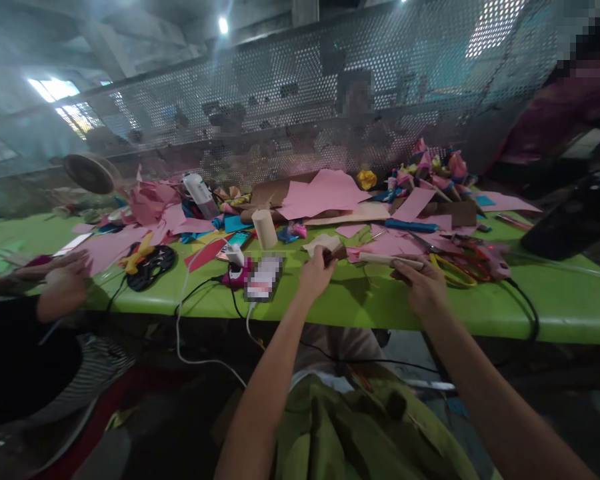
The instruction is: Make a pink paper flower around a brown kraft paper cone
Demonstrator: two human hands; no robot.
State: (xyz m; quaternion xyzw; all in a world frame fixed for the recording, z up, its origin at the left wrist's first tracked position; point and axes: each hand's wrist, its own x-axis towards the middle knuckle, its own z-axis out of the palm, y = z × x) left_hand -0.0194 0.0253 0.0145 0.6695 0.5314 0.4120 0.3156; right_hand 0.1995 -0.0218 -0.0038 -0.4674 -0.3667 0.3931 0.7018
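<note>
My left hand (317, 272) is closed in a pinch at the edge of a crumpled beige-and-brown piece of paper (325, 245). Between the fingers of my right hand (424, 283) lies a narrow, pale rolled paper strip (380, 259), held nearly level above the table. Its left end reaches toward my left hand, with a gap between them. Just past the right hand are scissors (453, 272) with yellow handles and a pink glue gun (497, 261) with a black cord. Pink paper scraps (405, 243) lie behind the strip.
On the green table (290, 308) are a phone (263, 277), a magenta power adapter (237, 273), a beige paper roll (265, 229) and pink sheets (325, 193). Cables hang over the front edge. A co-worker's hands (63, 277) are at the left. A perforated metal screen (280, 113) stands behind.
</note>
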